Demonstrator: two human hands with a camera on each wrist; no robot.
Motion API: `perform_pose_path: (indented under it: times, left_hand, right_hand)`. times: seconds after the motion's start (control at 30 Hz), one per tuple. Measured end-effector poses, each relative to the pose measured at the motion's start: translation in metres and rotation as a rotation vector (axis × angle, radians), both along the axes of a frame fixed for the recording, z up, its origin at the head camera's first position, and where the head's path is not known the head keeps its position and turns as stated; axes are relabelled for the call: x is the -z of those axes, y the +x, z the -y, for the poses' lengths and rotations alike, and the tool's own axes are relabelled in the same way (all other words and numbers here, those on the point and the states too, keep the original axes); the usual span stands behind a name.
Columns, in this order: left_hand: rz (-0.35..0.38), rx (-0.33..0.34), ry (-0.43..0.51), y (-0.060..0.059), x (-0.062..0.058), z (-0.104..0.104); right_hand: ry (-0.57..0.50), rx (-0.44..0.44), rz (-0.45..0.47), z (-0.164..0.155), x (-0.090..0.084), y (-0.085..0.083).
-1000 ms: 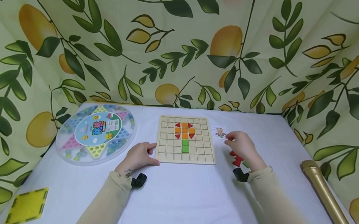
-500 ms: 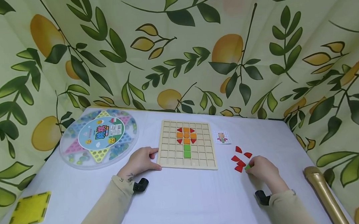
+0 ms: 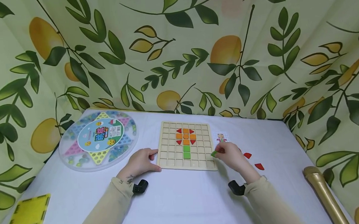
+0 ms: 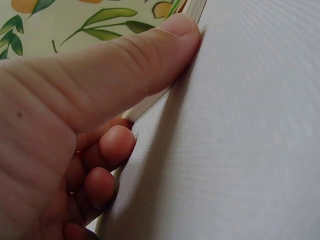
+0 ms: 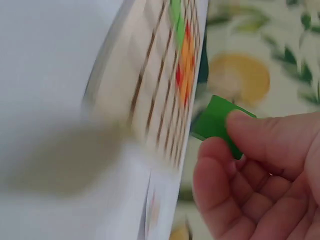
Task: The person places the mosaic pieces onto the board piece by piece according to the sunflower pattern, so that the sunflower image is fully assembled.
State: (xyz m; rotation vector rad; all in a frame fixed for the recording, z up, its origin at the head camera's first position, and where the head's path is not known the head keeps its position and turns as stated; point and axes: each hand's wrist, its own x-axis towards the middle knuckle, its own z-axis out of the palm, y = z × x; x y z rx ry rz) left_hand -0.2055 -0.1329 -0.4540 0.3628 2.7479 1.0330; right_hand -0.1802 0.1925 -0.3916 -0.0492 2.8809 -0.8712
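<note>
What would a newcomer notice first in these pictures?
The wooden grid board at the table's middle, with a red, orange and green figure. The right hand pinches a green piece at its right edge; the left hand rests against its left edge.

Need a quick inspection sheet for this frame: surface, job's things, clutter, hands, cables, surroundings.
Surface: table under white cloth.
Job's things: wooden grid board bearing red, orange and green tiles; green tile; pattern card; red pieces loose.
Clutter: Chinese checkers set, yellow square tile, gold microphone.
Hands: left hand braces the board's edge; right hand pinches the green tile.
Cables: nothing seen.
Surroundings: lemon-print curtain.
</note>
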Motion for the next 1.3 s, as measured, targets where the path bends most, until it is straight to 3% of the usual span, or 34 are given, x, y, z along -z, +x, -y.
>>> perform_pose_path:
  times: [0.17, 0.33, 0.5, 0.93, 1.1, 1.3]
  left_hand:
    - [0.002, 0.007, 0.001, 0.001, 0.001, 0.000]
    - [-0.002, 0.006, -0.005, 0.001, 0.001, -0.001]
    - [0.007, 0.001, -0.001, 0.001, 0.000, 0.000]
    - [0.016, -0.002, 0.003, 0.000, -0.002, 0.001]
    - [0.009, 0.008, 0.003, -0.001, 0.000, 0.000]
    - [0.007, 0.010, -0.001, -0.002, 0.000, 0.000]
  right_hand:
    - [-0.054, -0.116, -0.009, 0.049, 0.010, -0.007]
    - [-0.024, -0.226, -0.012, 0.075, 0.022, -0.009]
    - [-0.007, -0.237, 0.003, 0.083, 0.025, -0.010]
    - [0.084, -0.275, -0.060, 0.088, 0.030, -0.010]
    - [0.048, -0.162, -0.048, 0.068, 0.017, -0.014]
    - [0.125, 0.058, -0.044, 0.002, -0.002, -0.030]
